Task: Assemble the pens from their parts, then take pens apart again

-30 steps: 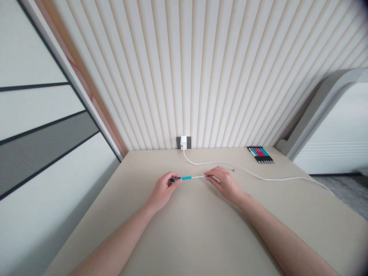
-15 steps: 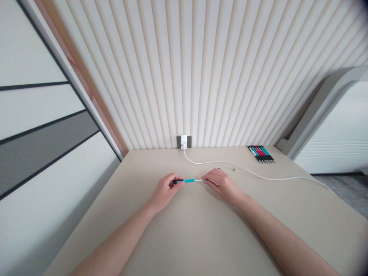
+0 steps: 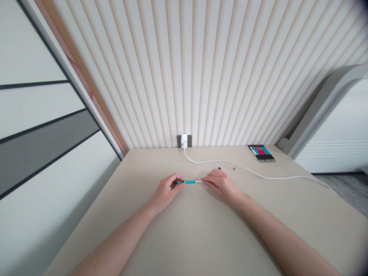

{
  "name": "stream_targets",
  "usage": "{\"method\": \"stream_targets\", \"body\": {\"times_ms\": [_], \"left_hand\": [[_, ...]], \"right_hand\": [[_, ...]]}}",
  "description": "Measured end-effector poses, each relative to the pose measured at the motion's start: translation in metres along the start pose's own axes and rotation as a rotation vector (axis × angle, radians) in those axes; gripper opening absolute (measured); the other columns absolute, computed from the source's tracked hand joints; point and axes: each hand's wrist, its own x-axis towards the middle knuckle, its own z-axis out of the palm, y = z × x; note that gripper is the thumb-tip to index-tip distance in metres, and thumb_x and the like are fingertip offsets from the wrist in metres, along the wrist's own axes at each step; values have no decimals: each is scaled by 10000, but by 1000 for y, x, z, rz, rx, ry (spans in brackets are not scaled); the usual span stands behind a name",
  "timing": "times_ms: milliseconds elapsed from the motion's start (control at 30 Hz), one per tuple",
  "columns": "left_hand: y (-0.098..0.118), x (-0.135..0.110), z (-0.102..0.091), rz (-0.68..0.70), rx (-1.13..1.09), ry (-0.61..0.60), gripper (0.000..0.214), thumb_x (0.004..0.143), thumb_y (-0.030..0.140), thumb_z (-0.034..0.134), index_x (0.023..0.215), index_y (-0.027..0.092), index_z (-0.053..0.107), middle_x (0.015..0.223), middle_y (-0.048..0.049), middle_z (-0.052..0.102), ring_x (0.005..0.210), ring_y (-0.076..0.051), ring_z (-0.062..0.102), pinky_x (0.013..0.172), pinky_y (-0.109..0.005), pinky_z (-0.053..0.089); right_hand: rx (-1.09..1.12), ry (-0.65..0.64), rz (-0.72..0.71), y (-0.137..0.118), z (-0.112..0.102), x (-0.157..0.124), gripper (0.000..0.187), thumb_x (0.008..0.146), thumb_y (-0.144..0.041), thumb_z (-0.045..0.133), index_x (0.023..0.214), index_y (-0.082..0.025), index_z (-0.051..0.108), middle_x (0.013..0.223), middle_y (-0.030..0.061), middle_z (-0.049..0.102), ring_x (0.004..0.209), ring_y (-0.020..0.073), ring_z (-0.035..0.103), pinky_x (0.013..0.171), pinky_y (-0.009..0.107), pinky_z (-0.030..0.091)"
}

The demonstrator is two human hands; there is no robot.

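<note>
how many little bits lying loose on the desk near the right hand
2: a black bit just beyond the right hand holding the blue pen, and a grey bit further right, near the white cable. Others could be hidden.

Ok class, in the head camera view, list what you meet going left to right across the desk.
left hand → teal pen → right hand → row of pens

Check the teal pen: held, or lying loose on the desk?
Held: the pen spans both hands, the left hand pinching its dark end and the right hand its white end.
</note>
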Motion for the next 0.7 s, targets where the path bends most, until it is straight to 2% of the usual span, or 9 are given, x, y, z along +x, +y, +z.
{"method": "stream_targets", "body": {"times_ms": [367, 700], "left_hand": [[1, -1, 0, -2, 14, -2, 272, 861, 447, 567, 887, 182, 625, 781, -6, 623, 734, -158, 560, 667, -247, 445], [2, 0, 0, 0, 25, 11, 208, 873, 395, 565, 898, 192, 606, 779, 6, 603, 728, -150, 544, 656, -235, 429]], "right_hand": [[-24, -25, -36, 0, 1, 0, 235, 973, -269, 474, 1011, -214, 699, 857, 83, 711, 795, 201, 630, 728, 341, 494], [-31, -27, 28, 4, 0, -2, 223, 962, -271, 496, 1102, -204, 656, 924, 91, 706, 845, 211, 629, 760, 353, 498]]}}
